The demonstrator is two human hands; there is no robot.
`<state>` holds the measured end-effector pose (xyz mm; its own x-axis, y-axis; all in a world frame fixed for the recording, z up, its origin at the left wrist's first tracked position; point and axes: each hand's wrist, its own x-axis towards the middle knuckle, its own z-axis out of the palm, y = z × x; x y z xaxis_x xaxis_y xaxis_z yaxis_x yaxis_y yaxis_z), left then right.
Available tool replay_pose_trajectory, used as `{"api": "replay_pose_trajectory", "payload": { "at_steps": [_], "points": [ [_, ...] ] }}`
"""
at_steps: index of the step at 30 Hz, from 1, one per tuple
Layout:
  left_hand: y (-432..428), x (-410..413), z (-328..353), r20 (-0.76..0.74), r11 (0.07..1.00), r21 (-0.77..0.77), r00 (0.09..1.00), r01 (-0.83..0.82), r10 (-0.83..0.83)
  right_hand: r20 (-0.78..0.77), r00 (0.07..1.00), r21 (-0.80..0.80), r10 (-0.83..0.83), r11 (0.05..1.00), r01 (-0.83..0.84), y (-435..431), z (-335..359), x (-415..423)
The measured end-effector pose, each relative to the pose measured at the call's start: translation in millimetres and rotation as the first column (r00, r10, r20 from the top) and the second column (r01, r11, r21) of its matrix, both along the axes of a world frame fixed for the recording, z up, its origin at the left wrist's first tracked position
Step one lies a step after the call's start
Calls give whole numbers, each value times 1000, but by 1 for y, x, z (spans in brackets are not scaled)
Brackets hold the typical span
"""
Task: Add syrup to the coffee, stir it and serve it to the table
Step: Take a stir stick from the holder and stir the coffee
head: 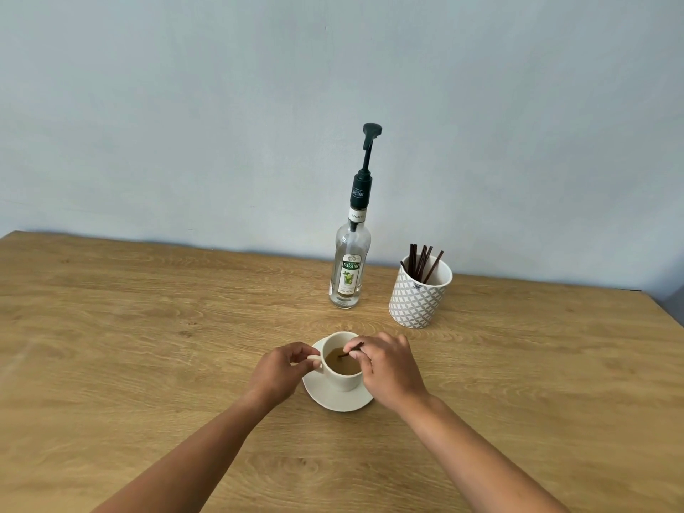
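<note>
Now the left hand (283, 368) pinches the cup (342, 377) handle while right-hand fingers (364, 359) grip the stirrer (348, 352) in the coffee (342, 362).

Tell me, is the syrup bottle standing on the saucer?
No, the syrup bottle stands on the bare table, behind the saucer and apart from it.

A small cream ceramic cup (342, 364) of milky brown coffee (342, 362) stands on a round cream saucer (335, 396) at the near middle of the light wooden surface (148, 327). At its 9 o'clock the left hand (283, 370) meets the cup's handle; at 3 o'clock the right hand (388, 368) holds a thin dark stirrer stick (349, 352) dipped into the coffee. At 12 o'clock, well apart, stands a tall clear glass syrup bottle with a dark pump top (349, 268). At 1 o'clock, just right of the bottle, a patterned white-and-grey ceramic tumbler (420, 294) holds more thin dark stirrer sticks (420, 262).
</note>
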<state>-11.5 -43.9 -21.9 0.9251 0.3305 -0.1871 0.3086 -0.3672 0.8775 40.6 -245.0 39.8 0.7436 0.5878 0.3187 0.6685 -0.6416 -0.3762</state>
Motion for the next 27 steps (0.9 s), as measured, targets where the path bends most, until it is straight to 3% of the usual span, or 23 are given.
{"api": "replay_pose_trajectory", "payload": {
  "at_steps": [4, 12, 22, 27],
  "points": [
    [1, 0, -1, -1, 1000, -2, 1000, -8, 8, 75, 997, -95, 4, 995, 4, -5, 4, 0],
    [1, 0, -1, -9, 1000, 7, 1000, -5, 5, -9, 999, 66, 35, 997, -34, 2, -1, -4],
    [1, 1, -1, -14, 1000, 18, 1000, 1, -1, 89, 996, -51, -27, 998, 32, -9, 2, 0],
    [2, 1, -2, -12, 1000, 21, 1000, 3, -2, -2, 1000, 48, -9, 999, 9, -7, 0, -1]
  ]
}}
